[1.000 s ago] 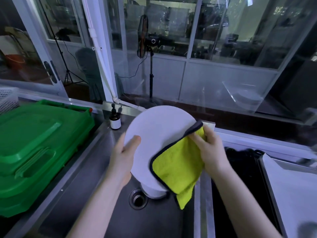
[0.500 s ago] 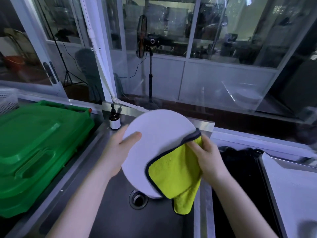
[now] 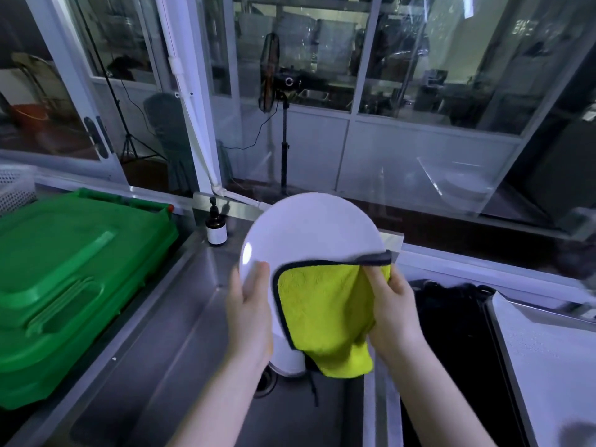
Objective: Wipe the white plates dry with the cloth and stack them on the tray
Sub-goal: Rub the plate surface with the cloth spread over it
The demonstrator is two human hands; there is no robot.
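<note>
I hold a round white plate (image 3: 309, 230) tilted upright over the steel sink (image 3: 180, 366). My left hand (image 3: 250, 314) grips its lower left rim, thumb on the face. My right hand (image 3: 392, 314) presses a yellow cloth with a dark border (image 3: 319, 304) against the plate's lower right part. The cloth hangs down below the plate. Another white plate (image 3: 287, 359) shows under the held one, low in the sink. A pale tray (image 3: 554, 366) lies at the right edge.
A green plastic crate lid (image 3: 64, 272) fills the counter on the left. A small dark pump bottle (image 3: 215, 227) stands at the sink's back corner. A black bin (image 3: 451, 333) sits between sink and tray. Glass partitions rise behind the sink.
The plate has turned in my hands, my left hand slipping down from the upper left rim to the lower left. The cloth and right hand slid lower across the plate face.
</note>
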